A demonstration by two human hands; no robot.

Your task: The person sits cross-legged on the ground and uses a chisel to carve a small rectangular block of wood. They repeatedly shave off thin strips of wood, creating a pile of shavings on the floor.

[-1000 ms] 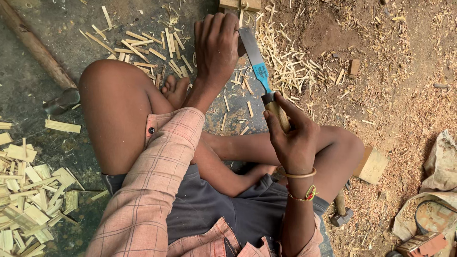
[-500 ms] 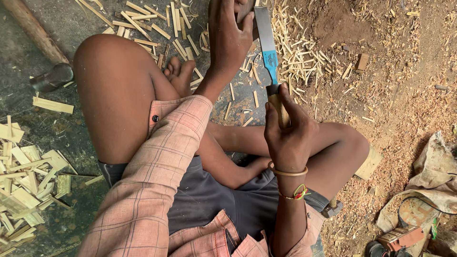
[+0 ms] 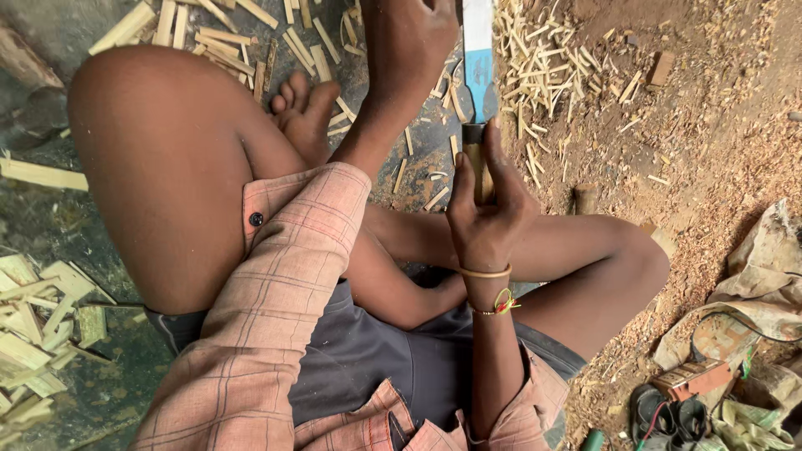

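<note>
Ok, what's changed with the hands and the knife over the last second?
The left hand slid toward the top of the picture, away from the body, and is now partly cut off by the edge. The knife shifted the same way. The right hand kept its grip on the wooden handle throughout. The legs stayed folded and the wood strips lay where they were.

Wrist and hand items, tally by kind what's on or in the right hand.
Plain bangle: 1
Thread bracelet with coloured tassel: 1
Long knife with blue-patched blade, wooden handle gripped by right hand: 1
Total: 3
</note>
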